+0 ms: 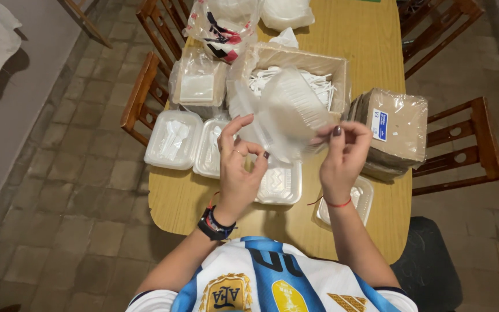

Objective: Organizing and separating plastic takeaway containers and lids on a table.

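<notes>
Both hands raised over table (pixel 371 46). Left hand (pixel 239 167) and right hand (pixel 345 153) pinch opposite edges of clear plastic container (pixel 287 112), pulling it open. Next: firm grip, gentle separation.

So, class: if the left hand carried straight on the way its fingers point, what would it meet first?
The left hand points up and away across the table. It already touches the clear bag that both hands hold; beyond that, probably the box of white cutlery, though depth is unclear.
</notes>
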